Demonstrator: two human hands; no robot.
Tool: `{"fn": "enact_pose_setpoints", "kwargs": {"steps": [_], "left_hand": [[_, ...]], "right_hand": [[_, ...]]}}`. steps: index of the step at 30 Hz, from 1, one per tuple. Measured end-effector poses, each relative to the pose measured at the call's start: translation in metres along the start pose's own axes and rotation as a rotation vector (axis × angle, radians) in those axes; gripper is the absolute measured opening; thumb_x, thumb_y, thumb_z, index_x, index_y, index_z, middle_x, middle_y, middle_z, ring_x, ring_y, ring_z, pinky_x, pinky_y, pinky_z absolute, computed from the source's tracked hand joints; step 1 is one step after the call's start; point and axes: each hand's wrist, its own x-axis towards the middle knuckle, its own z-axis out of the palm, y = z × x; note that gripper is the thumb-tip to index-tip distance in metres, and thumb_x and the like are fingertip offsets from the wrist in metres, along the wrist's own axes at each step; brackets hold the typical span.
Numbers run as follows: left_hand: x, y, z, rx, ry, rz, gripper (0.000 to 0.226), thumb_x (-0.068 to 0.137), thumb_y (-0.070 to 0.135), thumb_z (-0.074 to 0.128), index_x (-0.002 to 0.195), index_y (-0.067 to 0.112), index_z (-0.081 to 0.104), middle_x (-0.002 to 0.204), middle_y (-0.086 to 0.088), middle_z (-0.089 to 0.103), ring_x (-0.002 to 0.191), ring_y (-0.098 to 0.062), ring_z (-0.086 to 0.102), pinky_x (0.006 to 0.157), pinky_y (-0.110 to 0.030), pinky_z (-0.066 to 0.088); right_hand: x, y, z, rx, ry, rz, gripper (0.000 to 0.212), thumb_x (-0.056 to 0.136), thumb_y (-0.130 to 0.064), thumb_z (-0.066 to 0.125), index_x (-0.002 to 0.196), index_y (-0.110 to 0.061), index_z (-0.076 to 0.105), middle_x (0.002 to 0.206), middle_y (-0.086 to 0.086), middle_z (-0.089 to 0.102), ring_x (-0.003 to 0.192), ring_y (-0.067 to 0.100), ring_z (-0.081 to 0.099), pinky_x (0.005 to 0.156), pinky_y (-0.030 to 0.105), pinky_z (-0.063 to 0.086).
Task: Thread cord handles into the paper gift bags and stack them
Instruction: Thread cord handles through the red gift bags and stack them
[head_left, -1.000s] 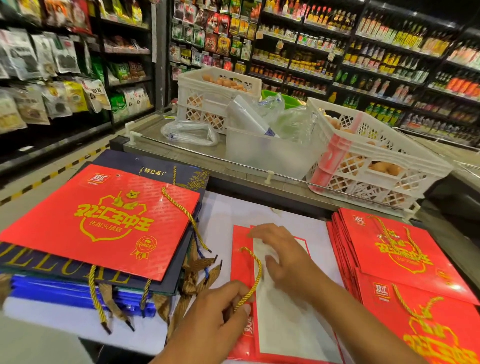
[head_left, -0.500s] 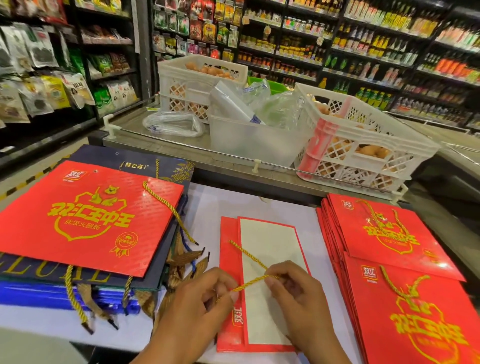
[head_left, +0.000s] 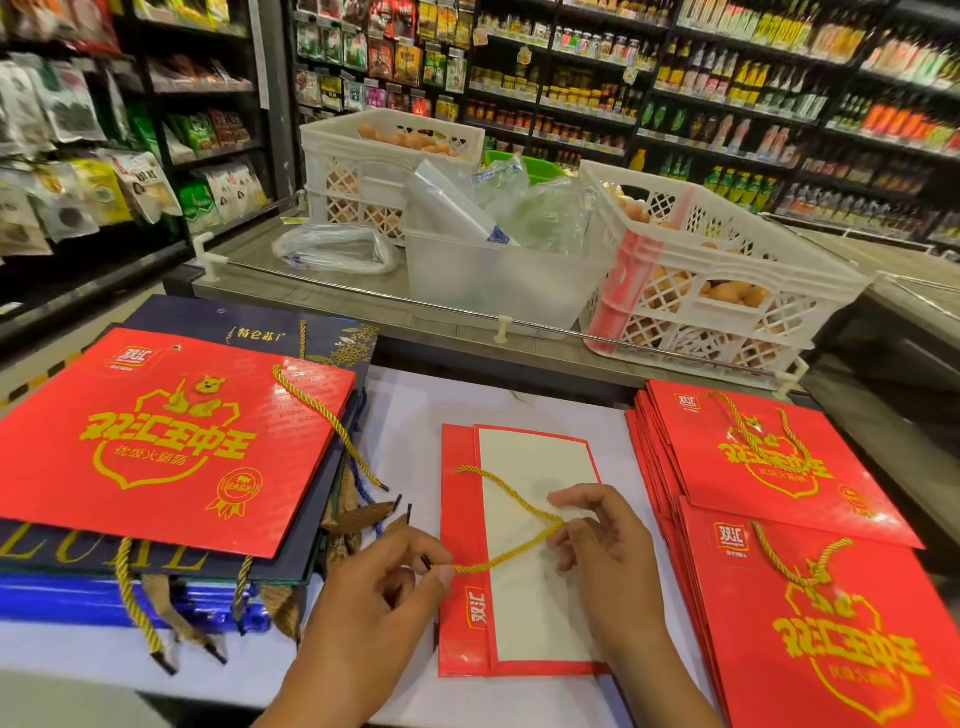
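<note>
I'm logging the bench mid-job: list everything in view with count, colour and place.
Flat bag: one, red with white panel, centre of table.
Cord: one, gold, across the flat bag, held by both hands.
Right stack: many red bags with gold cords, right of table.
Left stack: red bag on top, navy and blue bags beneath, left of table.
Table: one, white.
Crates: two, white, holding eggs, on the counter behind.
Tub: one, clear, between the crates.
Shelves: stocked, dark, background.
Left hand: pinches the cord's black-tipped end.
Right hand: pinches the cord at its bend.
</note>
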Motion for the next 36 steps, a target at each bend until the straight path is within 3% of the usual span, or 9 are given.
{"fn": "enact_pose_setpoints", "kwargs": {"steps": [4, 8, 10, 16, 19, 23, 26, 31, 36], "left_hand": [[-0.001, 0.006, 0.001, -0.03, -0.006, -0.015, 0.017, 0.09, 0.019, 0.078, 0.083, 0.034, 0.073, 0.071, -0.006, 0.074, 0.059, -0.012, 0.056, 0.067, -0.031, 0.049], [0.001, 0.004, 0.001, -0.02, -0.013, -0.012, 0.012, 0.087, 0.024, 0.081, 0.081, 0.03, 0.074, 0.066, -0.008, 0.069, 0.06, -0.017, 0.06, 0.065, -0.034, 0.049], [0.001, 0.003, 0.001, -0.016, -0.008, -0.009, 0.013, 0.086, 0.022, 0.082, 0.078, 0.029, 0.074, 0.061, -0.007, 0.062, 0.057, -0.012, 0.052, 0.062, -0.03, 0.043], [0.0, 0.007, 0.001, -0.018, 0.006, -0.005, 0.01, 0.089, 0.028, 0.077, 0.079, 0.028, 0.075, 0.068, -0.008, 0.068, 0.066, -0.032, 0.062, 0.065, -0.043, 0.053], [0.001, 0.009, 0.001, -0.015, 0.021, 0.001, 0.013, 0.094, 0.027, 0.071, 0.081, 0.029, 0.072, 0.065, -0.007, 0.065, 0.056, -0.017, 0.06, 0.059, -0.029, 0.049], [0.007, 0.002, 0.0, 0.1, 0.08, -0.085, 0.034, 0.098, 0.005, 0.063, 0.091, 0.038, 0.067, 0.075, -0.003, 0.069, 0.065, -0.014, 0.068, 0.066, -0.032, 0.055], [0.009, -0.002, 0.002, 0.234, 0.039, -0.106, 0.033, 0.093, 0.015, 0.068, 0.101, 0.046, 0.063, 0.075, 0.006, 0.069, 0.071, -0.01, 0.068, 0.073, -0.041, 0.059], [0.008, 0.002, 0.004, 0.299, -0.031, -0.092, 0.035, 0.091, 0.016, 0.069, 0.105, 0.047, 0.064, 0.072, 0.01, 0.068, 0.067, -0.008, 0.063, 0.066, -0.025, 0.053], [0.007, 0.003, 0.0, 0.288, -0.077, -0.044, 0.05, 0.089, 0.005, 0.068, 0.114, 0.047, 0.062, 0.089, 0.022, 0.07, 0.069, -0.012, 0.064, 0.069, -0.028, 0.055]], "right_hand": [[-0.027, -0.026, 0.008, -0.142, -0.045, -0.149, 0.046, 0.093, 0.005, 0.061, 0.115, -0.035, 0.069, 0.06, -0.001, 0.047, 0.057, 0.011, 0.048, 0.056, 0.02, 0.041], [-0.058, -0.04, 0.032, -0.264, -0.444, -0.232, 0.052, 0.087, -0.013, 0.07, 0.128, -0.044, 0.06, 0.075, -0.016, 0.059, 0.057, 0.008, 0.051, 0.059, 0.017, 0.041], [-0.063, -0.039, 0.041, -0.316, -0.509, -0.23, 0.053, 0.086, -0.02, 0.068, 0.131, -0.047, 0.056, 0.077, -0.025, 0.058, 0.059, 0.009, 0.054, 0.06, 0.013, 0.039], [-0.056, -0.036, 0.038, -0.285, -0.427, -0.237, 0.03, 0.086, -0.029, 0.071, 0.11, -0.044, 0.064, 0.079, -0.007, 0.064, 0.068, 0.014, 0.061, 0.06, 0.023, 0.049], [-0.05, -0.032, 0.033, -0.237, -0.321, -0.32, 0.014, 0.089, -0.025, 0.073, 0.096, -0.038, 0.075, 0.08, -0.008, 0.069, 0.071, 0.018, 0.065, 0.064, 0.036, 0.054], [-0.035, -0.027, 0.022, -0.205, -0.181, -0.211, 0.018, 0.094, -0.018, 0.074, 0.089, -0.035, 0.077, 0.085, -0.011, 0.072, 0.081, 0.017, 0.067, 0.07, 0.026, 0.056], [-0.022, -0.023, 0.016, -0.202, -0.142, -0.2, 0.024, 0.091, -0.009, 0.076, 0.085, -0.032, 0.078, 0.087, -0.014, 0.073, 0.085, 0.014, 0.068, 0.071, 0.015, 0.05], [-0.018, -0.014, 0.019, -0.203, -0.23, -0.098, 0.026, 0.091, -0.013, 0.077, 0.085, -0.038, 0.079, 0.084, -0.018, 0.074, 0.081, 0.009, 0.066, 0.07, 0.016, 0.052], [-0.019, -0.008, 0.021, -0.17, -0.243, -0.084, 0.025, 0.091, -0.015, 0.078, 0.088, -0.039, 0.08, 0.085, -0.017, 0.076, 0.081, 0.01, 0.067, 0.071, 0.018, 0.053]]}}
